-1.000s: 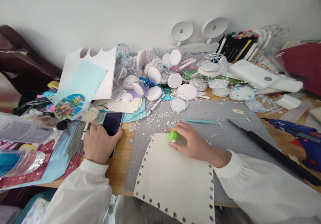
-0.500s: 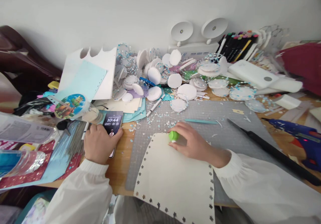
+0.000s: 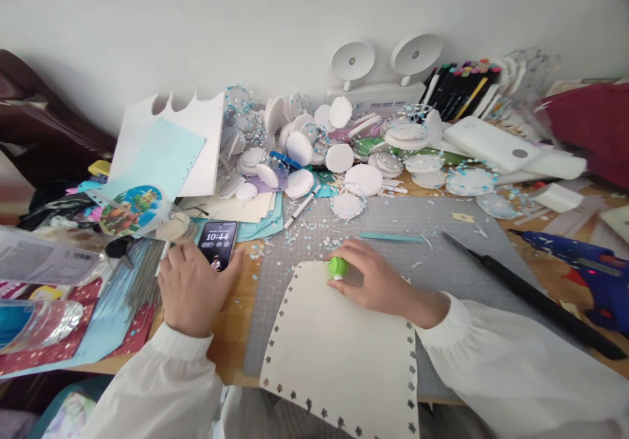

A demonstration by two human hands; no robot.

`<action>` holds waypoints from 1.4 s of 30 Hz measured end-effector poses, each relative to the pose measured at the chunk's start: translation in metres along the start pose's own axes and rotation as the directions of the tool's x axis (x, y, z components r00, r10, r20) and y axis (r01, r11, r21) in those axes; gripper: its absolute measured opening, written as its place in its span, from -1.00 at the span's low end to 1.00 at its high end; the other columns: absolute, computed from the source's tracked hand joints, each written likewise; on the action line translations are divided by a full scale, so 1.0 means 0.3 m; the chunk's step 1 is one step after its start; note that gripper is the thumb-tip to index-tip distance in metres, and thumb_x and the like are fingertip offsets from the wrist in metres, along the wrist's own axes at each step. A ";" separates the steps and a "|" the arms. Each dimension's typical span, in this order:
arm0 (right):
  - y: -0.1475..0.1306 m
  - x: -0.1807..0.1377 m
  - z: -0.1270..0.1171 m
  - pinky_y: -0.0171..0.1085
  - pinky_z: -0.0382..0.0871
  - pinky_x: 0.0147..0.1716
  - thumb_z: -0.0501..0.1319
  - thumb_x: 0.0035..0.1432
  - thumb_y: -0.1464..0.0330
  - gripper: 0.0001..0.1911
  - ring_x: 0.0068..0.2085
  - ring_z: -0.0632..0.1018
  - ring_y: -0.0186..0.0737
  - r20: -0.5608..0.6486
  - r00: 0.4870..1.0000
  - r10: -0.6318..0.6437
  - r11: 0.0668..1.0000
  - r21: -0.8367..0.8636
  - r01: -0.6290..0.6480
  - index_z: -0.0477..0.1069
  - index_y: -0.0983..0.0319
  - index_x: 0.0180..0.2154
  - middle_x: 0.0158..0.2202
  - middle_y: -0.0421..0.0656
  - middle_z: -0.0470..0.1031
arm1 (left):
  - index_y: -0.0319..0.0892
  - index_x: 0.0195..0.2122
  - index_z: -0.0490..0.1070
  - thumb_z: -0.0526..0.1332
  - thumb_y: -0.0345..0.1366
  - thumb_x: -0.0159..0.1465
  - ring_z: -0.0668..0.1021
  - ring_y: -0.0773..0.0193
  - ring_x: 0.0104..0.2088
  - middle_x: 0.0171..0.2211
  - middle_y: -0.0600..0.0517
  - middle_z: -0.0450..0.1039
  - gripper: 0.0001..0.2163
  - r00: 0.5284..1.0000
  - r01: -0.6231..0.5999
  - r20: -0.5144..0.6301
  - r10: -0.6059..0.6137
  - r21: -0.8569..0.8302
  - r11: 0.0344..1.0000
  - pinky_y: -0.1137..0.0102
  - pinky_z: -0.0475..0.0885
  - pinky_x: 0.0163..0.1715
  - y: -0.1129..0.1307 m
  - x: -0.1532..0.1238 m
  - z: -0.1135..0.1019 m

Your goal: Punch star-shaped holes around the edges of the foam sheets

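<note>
At the left of the frame, the left hand (image 3: 189,291) lies on the wooden counter (image 3: 230,334). Its grip is closed loosely round the lower end of a phone (image 3: 217,242) whose screen is lit.

Just right of centre, the right hand (image 3: 378,282) pinches a small green punch (image 3: 338,267) between thumb and fingertips, a closed grip, with the punch seated on the top edge of the cream sheet (image 3: 339,354). The sheet lies on a grey cutting mat (image 3: 432,229) in the lower middle of the frame and hangs over the near edge of the counter. Star-shaped holes already run down its left side, along the bottom and up the right side. The top edge looks bare, so I judge the border mostly done, with only that last side left.

The counter is crowded. A pale blue paper (image 3: 162,157) leans at upper left, and a heap of white discs (image 3: 363,178) sits at upper centre above scattered paper flecks (image 3: 304,232). Markers (image 3: 462,88) are at upper right, and a blue glue gun (image 3: 580,265) lies at the right edge. A plain white wall (image 3: 246,19) fills the top.
</note>
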State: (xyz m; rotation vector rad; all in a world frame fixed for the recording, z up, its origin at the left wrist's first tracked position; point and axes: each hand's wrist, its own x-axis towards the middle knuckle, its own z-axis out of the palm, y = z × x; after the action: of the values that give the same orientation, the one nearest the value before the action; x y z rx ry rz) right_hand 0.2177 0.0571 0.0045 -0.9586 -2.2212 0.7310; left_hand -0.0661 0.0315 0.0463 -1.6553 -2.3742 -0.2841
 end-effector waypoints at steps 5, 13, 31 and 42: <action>-0.005 0.000 0.001 -0.16 0.30 -0.17 0.27 0.05 0.39 -0.74 -0.19 0.41 -0.12 -0.020 1.000 -0.001 1.000 -0.012 0.001 0.35 0.21 -0.16 -0.27 -0.10 0.40 | -0.21 -0.05 0.31 0.08 -0.09 0.28 0.44 0.12 -0.10 -0.12 -0.10 0.39 -0.66 0.874 -0.393 0.010 0.486 -0.575 0.718 0.25 0.35 -0.06 0.124 0.005 -0.068; -0.011 -0.009 -0.024 -0.17 0.30 -0.18 0.27 0.07 0.37 -0.75 -0.20 0.42 -0.13 -0.039 0.999 -0.006 1.000 -0.019 0.005 0.33 0.21 -0.17 -0.27 -0.10 0.39 | -0.22 -0.25 0.39 0.05 -0.25 0.34 0.44 0.31 -0.34 -0.37 0.01 0.40 -0.81 0.463 -0.414 0.045 0.885 -0.872 0.261 0.43 0.32 -0.31 0.293 0.020 0.059; -0.068 -0.025 -0.076 -0.20 0.33 -0.13 0.31 0.05 0.33 -0.61 -0.12 0.46 -0.17 0.080 0.994 0.078 0.997 0.021 -0.080 0.26 0.14 -0.08 -0.18 -0.15 0.44 | -0.24 -0.34 0.39 0.06 -0.38 0.30 0.40 0.30 -0.45 -0.49 -0.03 0.39 -0.85 0.495 -0.417 -0.157 0.854 -0.906 0.075 0.40 0.33 -0.44 0.280 -0.020 0.059; -0.055 -0.031 -0.058 -0.18 0.33 -0.22 0.23 0.12 0.45 -0.72 -0.26 0.43 -0.21 -0.135 0.961 -0.241 0.936 -0.293 0.194 0.25 0.12 -0.14 -0.29 -0.16 0.39 | -0.16 -0.07 0.41 0.09 -0.45 0.23 0.53 0.22 -0.25 -0.23 -0.11 0.51 -0.74 0.500 -0.558 -0.334 0.799 -0.830 0.003 0.33 0.48 -0.26 0.271 -0.022 0.067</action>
State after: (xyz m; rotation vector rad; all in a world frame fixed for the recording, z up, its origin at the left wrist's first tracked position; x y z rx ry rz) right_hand 0.2280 0.0444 0.0244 -0.8484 -2.2680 0.2305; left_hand 0.0109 0.0594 0.0271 -3.2566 -0.9673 -1.3635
